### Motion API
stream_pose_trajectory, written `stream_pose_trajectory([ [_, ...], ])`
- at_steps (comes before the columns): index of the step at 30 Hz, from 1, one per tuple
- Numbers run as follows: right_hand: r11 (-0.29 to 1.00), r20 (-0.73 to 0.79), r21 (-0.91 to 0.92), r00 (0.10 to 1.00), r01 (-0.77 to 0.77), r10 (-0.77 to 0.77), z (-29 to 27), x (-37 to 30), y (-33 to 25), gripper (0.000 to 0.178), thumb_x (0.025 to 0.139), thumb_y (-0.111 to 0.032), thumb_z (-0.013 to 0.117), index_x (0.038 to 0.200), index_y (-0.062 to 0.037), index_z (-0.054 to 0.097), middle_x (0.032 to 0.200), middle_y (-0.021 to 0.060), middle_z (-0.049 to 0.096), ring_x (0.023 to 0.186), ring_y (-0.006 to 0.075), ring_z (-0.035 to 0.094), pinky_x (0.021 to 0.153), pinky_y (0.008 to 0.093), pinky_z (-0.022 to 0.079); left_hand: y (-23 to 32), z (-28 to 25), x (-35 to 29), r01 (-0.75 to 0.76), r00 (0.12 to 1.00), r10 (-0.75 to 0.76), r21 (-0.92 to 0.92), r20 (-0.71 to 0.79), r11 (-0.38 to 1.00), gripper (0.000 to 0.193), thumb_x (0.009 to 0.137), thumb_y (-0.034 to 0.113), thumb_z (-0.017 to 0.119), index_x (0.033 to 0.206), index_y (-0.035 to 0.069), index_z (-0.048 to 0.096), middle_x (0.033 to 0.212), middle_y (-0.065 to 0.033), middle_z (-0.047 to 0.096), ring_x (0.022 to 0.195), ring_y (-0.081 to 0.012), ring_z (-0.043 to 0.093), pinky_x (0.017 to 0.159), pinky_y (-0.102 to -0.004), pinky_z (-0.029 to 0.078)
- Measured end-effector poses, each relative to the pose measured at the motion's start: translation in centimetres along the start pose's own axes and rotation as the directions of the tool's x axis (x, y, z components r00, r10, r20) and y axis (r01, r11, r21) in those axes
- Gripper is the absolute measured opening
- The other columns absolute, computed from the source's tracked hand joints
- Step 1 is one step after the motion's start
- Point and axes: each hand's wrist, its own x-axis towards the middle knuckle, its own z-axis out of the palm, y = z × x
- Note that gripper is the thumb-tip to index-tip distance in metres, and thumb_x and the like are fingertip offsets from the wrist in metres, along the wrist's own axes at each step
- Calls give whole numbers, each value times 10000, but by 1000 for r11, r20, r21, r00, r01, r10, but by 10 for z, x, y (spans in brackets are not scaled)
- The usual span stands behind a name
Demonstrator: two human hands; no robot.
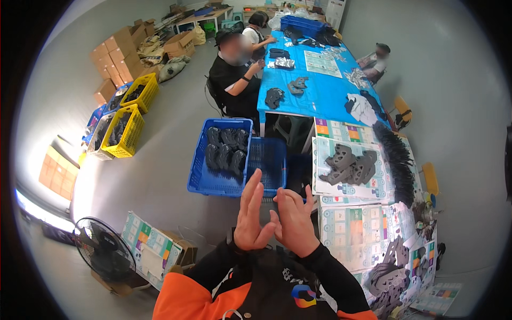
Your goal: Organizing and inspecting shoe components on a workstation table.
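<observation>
Both of my hands are raised in front of my body, close together, above the near edge of a blue crate. My left hand (250, 218) has its fingers stretched upward and its thumb pointing toward the other hand. Beside it, my right hand (296, 221) has its thumb near the left palm, fingers partly bent and the outer finger standing apart. No held object shows in either hand. Just beyond them, a blue plastic crate (196, 173) contains several black curved moulded parts (226, 146). To the right, grey slotted plastic parts (349, 165) lie piled on a printed sheet.
Another blue crate (274, 160) adjoins the first. A blue-covered table (325, 101) extends away, with people seated along it. Black parts (394, 160) line the right table's far side; more grey parts (389, 280) lie nearer. A fan (104, 250) and yellow crates (125, 141) stand left.
</observation>
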Motion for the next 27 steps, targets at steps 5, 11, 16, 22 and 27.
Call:
stream_pose_trajectory([
  [5, 997, 473, -58, 881, 53, -20, 19, -35, 18, 761, 886, -170, 708, 1558, -33, 377, 1245, 113, 602, 1260, 307, 560, 1162, 596, 308, -12, -1, -4, 46, 998, -45, 29, -53, 999, 745, 1041, 397, 480, 1610, -20, 240, 1654, -314, 233, 1531, -462, 275, 1213, -534, 277],
  [11, 550, 555, 672, 829, -496, 69, 50, -71, 66, 844, 972, -455, 649, 1617, -53, 281, 1556, 175, 427, 1375, 318, 475, 1130, 500, 376, -35, -11, -17, 666, 719, -275, -520, 638, 534, 555, 1075, 461, 440, 1186, -35, 664, 1089, -128, 707, 1003, -233, 655, 919, -362, 482],
  [16, -304, 606, 675, 740, -672, -292, -15, -26, 30, 1172, 878, -915, 317, 1676, -98, 56, 1725, 160, 143, 1381, 269, 459, 1175, 445, 320, -20, -18, -10, 806, 497, -22, -452, 867, 382, 749, 1038, 650, 436, 1194, -45, 667, 1057, -141, 714, 1000, -239, 678, 922, -373, 504],
  [22, -370, 628, 656, 748, -657, -215, -57, -24, 66, 1242, 792, -959, 410, 1680, -168, 52, 1730, 184, 58, 1594, 394, 67, 1134, 784, 211, -57, -67, -20, 698, 712, -301, -590, 634, 407, 844, 1030, 698, 385, 1311, -65, 610, 1100, -184, 709, 1048, -280, 689, 989, -427, 509],
  [27, -292, 579, 741, 795, -605, -179, -83, -27, 44, 1087, 884, -766, 556, 1677, -164, 121, 1724, 192, 91, 1582, 414, 125, 1175, 723, 232, -42, -91, -26, 657, 753, -326, -629, 572, 414, 758, 1060, 631, 395, 1326, -48, 602, 1104, -157, 719, 1053, -247, 690, 996, -393, 509],
])
